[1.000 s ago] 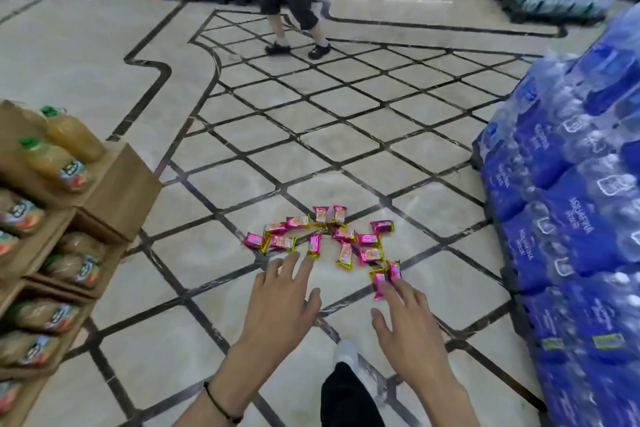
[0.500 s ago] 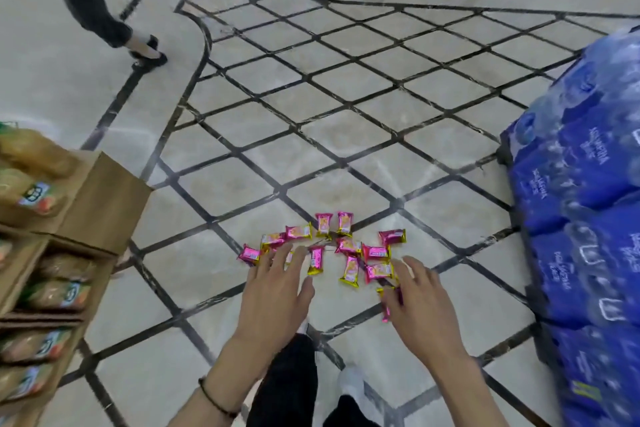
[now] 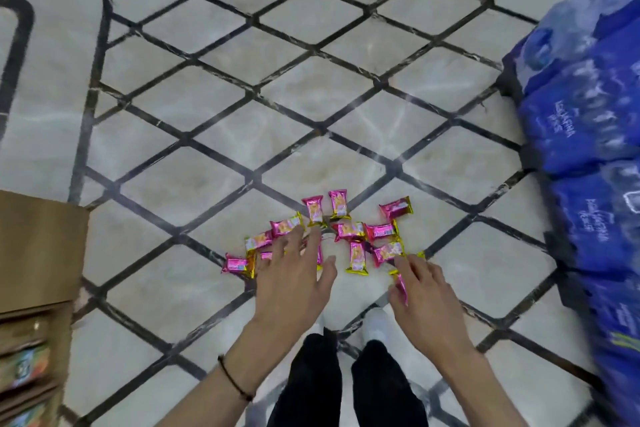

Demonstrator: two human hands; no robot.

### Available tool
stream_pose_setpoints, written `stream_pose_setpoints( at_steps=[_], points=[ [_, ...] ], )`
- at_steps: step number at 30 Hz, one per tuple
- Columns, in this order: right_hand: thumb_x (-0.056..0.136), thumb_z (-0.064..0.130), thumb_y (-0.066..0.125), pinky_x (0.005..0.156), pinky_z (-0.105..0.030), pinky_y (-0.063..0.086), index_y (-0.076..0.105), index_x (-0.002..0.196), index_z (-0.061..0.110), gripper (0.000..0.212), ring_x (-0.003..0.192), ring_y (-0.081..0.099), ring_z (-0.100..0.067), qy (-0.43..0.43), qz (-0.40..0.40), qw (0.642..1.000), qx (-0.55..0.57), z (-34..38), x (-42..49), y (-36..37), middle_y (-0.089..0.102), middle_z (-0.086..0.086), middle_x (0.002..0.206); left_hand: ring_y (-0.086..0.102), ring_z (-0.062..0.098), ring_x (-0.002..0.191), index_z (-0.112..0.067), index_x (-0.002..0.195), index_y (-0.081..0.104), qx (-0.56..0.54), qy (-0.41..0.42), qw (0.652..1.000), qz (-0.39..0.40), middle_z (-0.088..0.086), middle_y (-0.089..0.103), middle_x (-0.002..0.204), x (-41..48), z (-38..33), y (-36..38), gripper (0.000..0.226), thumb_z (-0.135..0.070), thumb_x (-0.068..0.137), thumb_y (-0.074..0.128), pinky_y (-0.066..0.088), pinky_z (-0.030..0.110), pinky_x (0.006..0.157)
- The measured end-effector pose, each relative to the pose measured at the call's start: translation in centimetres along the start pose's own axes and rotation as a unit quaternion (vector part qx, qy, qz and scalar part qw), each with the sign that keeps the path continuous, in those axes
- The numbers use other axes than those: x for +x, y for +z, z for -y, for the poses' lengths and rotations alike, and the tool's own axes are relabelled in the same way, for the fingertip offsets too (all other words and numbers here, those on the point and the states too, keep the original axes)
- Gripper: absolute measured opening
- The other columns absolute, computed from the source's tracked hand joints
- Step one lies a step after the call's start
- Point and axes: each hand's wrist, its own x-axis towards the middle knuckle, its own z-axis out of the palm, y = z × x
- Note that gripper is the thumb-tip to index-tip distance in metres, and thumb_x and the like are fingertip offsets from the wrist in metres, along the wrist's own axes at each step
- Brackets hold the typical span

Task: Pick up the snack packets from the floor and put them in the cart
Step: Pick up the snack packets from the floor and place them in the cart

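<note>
Several pink and gold snack packets point(image 3: 356, 256) lie scattered in a cluster on the tiled floor just ahead of me. My left hand point(image 3: 294, 274) reaches over the left part of the cluster with fingers spread and straight, covering a few packets. My right hand point(image 3: 426, 295) is at the right end of the cluster, fingers extended, with one pink packet point(image 3: 401, 284) partly under its thumb side. Neither hand visibly grips anything. No cart is in view.
A tall stack of blue-wrapped water bottle packs point(image 3: 588, 114) stands close on the right. A cardboard display shelf point(image 3: 38, 246) with drinks stands at the left edge. My legs and white shoes point(image 3: 375, 326) are directly below the hands.
The view has tilted down and closer to the floor. Both hands have moved forward onto the packet cluster. The walking person has left the view.
</note>
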Motion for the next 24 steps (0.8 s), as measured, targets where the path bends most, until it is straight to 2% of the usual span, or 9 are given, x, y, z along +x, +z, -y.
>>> stream_pose_setpoints(
  at_steps=[4, 7, 9, 12, 14, 19, 22, 24],
  points=[
    [0.088, 0.036, 0.041, 0.082, -0.045, 0.053, 0.049, 0.137, 0.022, 0.051, 0.109, 0.052, -0.035, 0.040, 0.015, 0.999, 0.034, -1.8, 4.9, 7.0, 0.054, -0.001, 0.136, 0.057, 0.039, 0.108, -0.022, 0.140, 0.050, -0.004, -0.017, 1.000, 0.015, 0.007, 0.054, 0.138, 5.0, 2.4, 7.7, 0.055, -0.052, 0.096, 0.039, 0.057, 0.048, 0.063],
    [0.090, 0.026, 0.055, 0.084, -0.046, 0.053, 0.046, 0.140, 0.020, 0.051, 0.115, 0.051, -0.038, 0.045, 0.022, 0.996, 0.073, -3.3, 8.4, 14.3, 0.050, -0.005, 0.142, 0.058, 0.039, 0.109, -0.024, 0.142, 0.045, -0.001, -0.033, 0.999, 0.024, 0.005, 0.050, 0.145, 7.7, 4.9, 15.1, 0.055, -0.053, 0.096, 0.036, 0.057, 0.047, 0.066],
    [0.091, 0.025, 0.056, 0.090, -0.049, 0.052, 0.045, 0.144, 0.020, 0.054, 0.123, 0.048, -0.039, 0.042, 0.032, 0.995, 0.087, -4.6, 10.8, 19.6, 0.046, -0.007, 0.148, 0.058, 0.038, 0.110, -0.025, 0.144, 0.042, 0.006, -0.046, 0.998, 0.031, 0.004, 0.048, 0.148, 9.3, 6.4, 20.4, 0.056, -0.054, 0.096, 0.037, 0.057, 0.047, 0.066],
    [0.093, 0.026, 0.059, 0.101, -0.052, 0.047, 0.040, 0.151, 0.024, 0.061, 0.132, 0.040, -0.039, 0.065, 0.040, 0.992, 0.095, -6.8, 14.4, 28.5, 0.040, -0.007, 0.154, 0.059, 0.041, 0.106, -0.022, 0.143, 0.044, 0.005, -0.060, 0.997, 0.042, 0.006, 0.049, 0.147, 11.0, 8.8, 29.1, 0.054, -0.047, 0.096, 0.050, 0.055, 0.046, 0.061],
    [0.092, 0.024, 0.062, 0.102, -0.053, 0.045, 0.038, 0.152, 0.022, 0.065, 0.134, 0.039, -0.039, 0.069, 0.041, 0.991, 0.102, -8.1, 16.4, 34.6, 0.040, -0.010, 0.155, 0.059, 0.041, 0.105, -0.021, 0.144, 0.044, 0.011, -0.060, 0.997, 0.043, 0.006, 0.048, 0.146, 12.0, 10.6, 34.9, 0.055, -0.043, 0.095, 0.057, 0.054, 0.044, 0.060],
    [0.093, 0.030, 0.056, 0.100, -0.052, 0.045, 0.028, 0.154, 0.024, 0.068, 0.140, 0.035, -0.037, 0.054, 0.051, 0.995, 0.060, -11.8, 20.2, 48.4, 0.032, -0.010, 0.158, 0.045, 0.041, 0.125, -0.028, 0.153, 0.031, -0.014, -0.099, 0.993, 0.058, 0.002, 0.024, 0.161, 14.2, 14.2, 48.5, 0.061, -0.044, 0.098, 0.051, 0.053, 0.046, 0.072],
    [0.091, 0.032, 0.062, 0.091, -0.056, 0.050, 0.035, 0.153, 0.022, 0.068, 0.129, 0.043, -0.045, 0.060, 0.013, 0.997, 0.053, -13.3, 22.2, 53.4, 0.036, -0.015, 0.156, 0.038, 0.040, 0.131, -0.028, 0.155, 0.024, -0.027, -0.115, 0.992, 0.053, 0.000, 0.011, 0.164, 15.3, 15.8, 54.6, 0.066, -0.046, 0.098, 0.052, 0.051, 0.047, 0.078],
    [0.092, 0.037, 0.060, 0.090, -0.058, 0.048, 0.033, 0.154, 0.025, 0.068, 0.126, 0.043, -0.046, 0.060, 0.005, 0.998, 0.022, -14.5, 23.4, 55.8, 0.030, -0.015, 0.159, 0.040, 0.041, 0.129, -0.028, 0.154, 0.025, -0.044, -0.125, 0.990, 0.043, 0.000, 0.010, 0.163, 16.1, 16.6, 58.0, 0.068, -0.046, 0.096, 0.055, 0.050, 0.048, 0.078]
  ],
)
